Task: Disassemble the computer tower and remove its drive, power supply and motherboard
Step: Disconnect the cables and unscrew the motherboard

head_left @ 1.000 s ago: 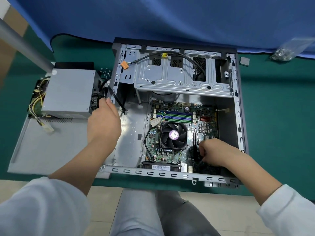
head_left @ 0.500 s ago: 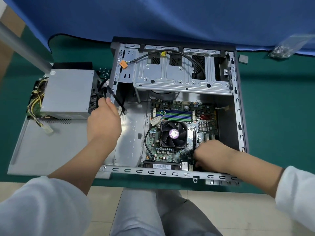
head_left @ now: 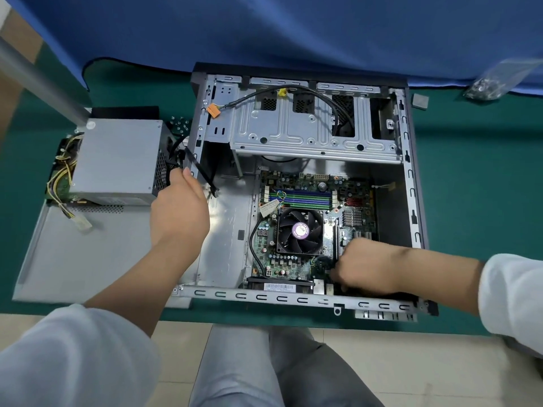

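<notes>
Open grey steel tower case (head_left: 305,298) on green mat | green motherboard (head_left: 305,227) inside case, right half | grey box power supply (head_left: 117,160) outside, left of case | left hand (head_left: 179,212) fingers clamped on black cable bundle (head_left: 176,160) at case's left wall | right hand (head_left: 364,265) curled on motherboard's near-right corner, grasp: cannot tell.

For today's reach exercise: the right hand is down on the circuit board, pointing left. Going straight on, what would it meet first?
Probably the small parts on the motherboard just left of the right hand, below the fan. Height is unclear.
</notes>
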Available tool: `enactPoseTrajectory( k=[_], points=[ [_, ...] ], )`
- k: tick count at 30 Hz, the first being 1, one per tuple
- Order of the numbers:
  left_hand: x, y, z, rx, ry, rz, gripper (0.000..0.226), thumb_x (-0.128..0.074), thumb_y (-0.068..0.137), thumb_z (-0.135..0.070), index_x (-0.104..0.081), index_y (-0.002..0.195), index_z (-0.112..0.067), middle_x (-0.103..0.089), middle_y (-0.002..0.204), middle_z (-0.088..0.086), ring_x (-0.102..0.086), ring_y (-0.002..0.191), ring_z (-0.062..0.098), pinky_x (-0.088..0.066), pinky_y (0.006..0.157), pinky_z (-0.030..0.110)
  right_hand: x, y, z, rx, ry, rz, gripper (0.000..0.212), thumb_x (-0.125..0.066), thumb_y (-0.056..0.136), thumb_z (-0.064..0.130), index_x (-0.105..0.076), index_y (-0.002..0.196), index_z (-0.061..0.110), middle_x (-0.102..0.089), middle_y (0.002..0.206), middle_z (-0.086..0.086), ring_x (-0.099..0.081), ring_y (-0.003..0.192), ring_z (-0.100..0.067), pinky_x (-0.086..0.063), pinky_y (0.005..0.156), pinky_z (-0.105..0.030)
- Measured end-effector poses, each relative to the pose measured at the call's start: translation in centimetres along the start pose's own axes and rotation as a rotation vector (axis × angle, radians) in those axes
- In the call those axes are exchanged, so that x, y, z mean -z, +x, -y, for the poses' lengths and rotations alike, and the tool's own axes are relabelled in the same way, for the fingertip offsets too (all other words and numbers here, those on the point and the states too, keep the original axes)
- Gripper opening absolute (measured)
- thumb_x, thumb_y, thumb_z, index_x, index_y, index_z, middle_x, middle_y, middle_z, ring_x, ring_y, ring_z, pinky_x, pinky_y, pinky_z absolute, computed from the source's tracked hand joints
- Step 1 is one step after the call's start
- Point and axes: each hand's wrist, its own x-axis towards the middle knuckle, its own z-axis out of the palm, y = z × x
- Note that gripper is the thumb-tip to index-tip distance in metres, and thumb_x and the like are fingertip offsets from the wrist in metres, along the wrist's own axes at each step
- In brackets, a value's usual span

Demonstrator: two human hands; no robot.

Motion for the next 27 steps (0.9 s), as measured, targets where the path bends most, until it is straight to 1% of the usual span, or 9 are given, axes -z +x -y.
enactPoseTrajectory(
  k=[4, 6, 8, 10, 15, 19, 22, 24, 27],
  points=[
    [-0.1, 0.1, 0.1, -0.004, 0.010, -0.010, 0.038, -0.016, 0.103, -0.029, -0.045, 0.102, -0.004, -0.041, 0.068, 0.008, -0.037, 0.066, 0.030, -0.026, 0.060, 0.038, 0.1, 0.1, -0.4, -0.296, 0.296, 0.240, 0.037, -0.038, 0.099, 0.040, -0.058, 0.097, 0.009, -0.059, 0.083, -0.002, -0.059, 0.079, -0.027, -0.046, 0.067, -0.032],
    [-0.1, 0.1, 0.1, -0.002, 0.009, -0.009, 0.037, -0.016, 0.103, -0.029, -0.044, 0.101, -0.005, -0.038, 0.064, 0.004, -0.037, 0.065, 0.029, -0.025, 0.059, 0.038, 0.4, 0.1, -0.5, -0.367, 0.502, 0.371, 0.039, -0.032, 0.100, 0.041, -0.054, 0.092, 0.010, -0.049, 0.074, 0.002, -0.052, 0.075, -0.024, -0.043, 0.068, -0.032],
    [-0.1, 0.0, 0.2, -0.003, 0.005, -0.005, 0.037, -0.016, 0.103, -0.029, -0.044, 0.100, -0.006, -0.034, 0.061, 0.000, -0.036, 0.064, 0.028, -0.025, 0.059, 0.037, 0.4, 0.0, -0.4, -0.381, 0.639, 0.410, 0.035, -0.034, 0.101, 0.036, -0.056, 0.092, 0.009, -0.049, 0.075, 0.002, -0.051, 0.075, -0.022, -0.044, 0.070, -0.032],
    [-0.1, 0.1, 0.2, -0.004, -0.001, -0.003, 0.036, -0.016, 0.103, -0.029, -0.044, 0.100, -0.006, -0.033, 0.060, -0.001, -0.035, 0.063, 0.027, -0.025, 0.059, 0.037, 0.5, -0.2, -0.3, -0.339, 0.601, 0.343, 0.029, -0.041, 0.099, 0.029, -0.060, 0.094, 0.007, -0.056, 0.081, -0.003, -0.055, 0.076, -0.024, -0.047, 0.070, -0.032],
    [-0.1, 0.0, 0.1, -0.013, 0.001, -0.014, 0.038, -0.016, 0.103, -0.029, -0.046, 0.105, -0.004, -0.041, 0.068, 0.007, -0.038, 0.065, 0.029, -0.027, 0.060, 0.038, 0.4, -1.0, 0.2, -0.013, 0.049, 0.100, 0.018, -0.044, 0.091, 0.004, -0.062, 0.091, 0.006, -0.064, 0.081, -0.009, -0.060, 0.074, -0.029, -0.049, 0.069, -0.035],
    [0.0, 0.0, 0.1, -0.007, 0.001, -0.012, 0.039, -0.016, 0.103, -0.029, -0.045, 0.106, -0.004, -0.043, 0.073, 0.010, -0.037, 0.068, 0.030, -0.028, 0.061, 0.039, 0.8, -0.8, 0.1, 0.117, -0.152, 0.047, 0.016, -0.045, 0.092, 0.003, -0.060, 0.090, 0.004, -0.058, 0.071, -0.006, -0.052, 0.065, -0.027, -0.041, 0.061, -0.034],
    [-0.1, 0.0, 0.2, -0.006, 0.000, -0.015, 0.039, -0.016, 0.103, -0.029, -0.045, 0.105, -0.004, -0.041, 0.070, 0.008, -0.037, 0.068, 0.030, -0.027, 0.061, 0.039, 0.7, -0.8, -0.3, -0.019, 0.000, 0.039, 0.017, -0.043, 0.091, 0.006, -0.061, 0.088, 0.007, -0.063, 0.078, -0.008, -0.058, 0.072, -0.029, -0.043, 0.062, -0.033],
    [-0.1, 0.0, 0.2, -0.002, -0.001, -0.014, 0.039, -0.016, 0.103, -0.030, -0.045, 0.103, -0.005, -0.037, 0.064, 0.003, -0.037, 0.066, 0.029, -0.027, 0.060, 0.039, 0.5, -0.6, -0.1, -0.189, 0.186, 0.057, 0.020, -0.046, 0.094, 0.020, -0.063, 0.093, 0.011, -0.065, 0.085, -0.006, -0.062, 0.080, -0.028, -0.048, 0.068, -0.031],
    [-0.1, 0.0, 0.2, -0.004, -0.003, -0.005, 0.039, -0.016, 0.103, -0.030, -0.046, 0.102, -0.005, -0.033, 0.060, -0.001, -0.037, 0.065, 0.029, -0.028, 0.059, 0.038, 0.3, -0.1, 0.2, -0.375, 0.352, 0.223, 0.028, -0.046, 0.097, 0.036, -0.060, 0.092, 0.012, -0.059, 0.085, -0.001, -0.061, 0.085, -0.025, -0.048, 0.069, -0.032]
  ],
)
